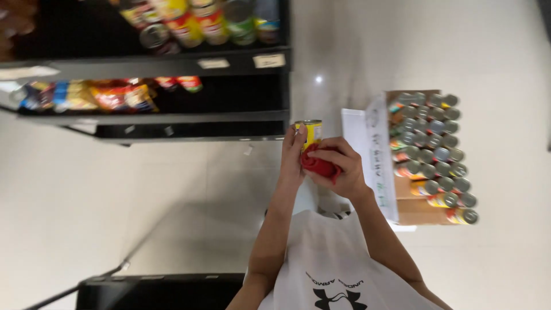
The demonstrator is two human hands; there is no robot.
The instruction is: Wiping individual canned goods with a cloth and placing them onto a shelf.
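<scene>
Left hand (293, 155) grips small yellow metal can (310, 133), held mid-air before black shelf (172, 117); long axis runs up-frame, lid end toward shelf. Right hand (338, 169) clutches red cloth (318, 165) against can's lower side. Cardboard box of cans (427, 152) on floor, right.

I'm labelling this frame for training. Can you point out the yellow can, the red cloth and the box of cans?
yellow can (313, 133), head view, upper side wall.
red cloth (319, 165), head view, bunched middle.
box of cans (416, 209), head view, bare cardboard side.

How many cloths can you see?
1. The red cloth is in the right hand, pressed against the yellow can held by the left hand. More could be hidden behind the cardboard box of cans.
</scene>
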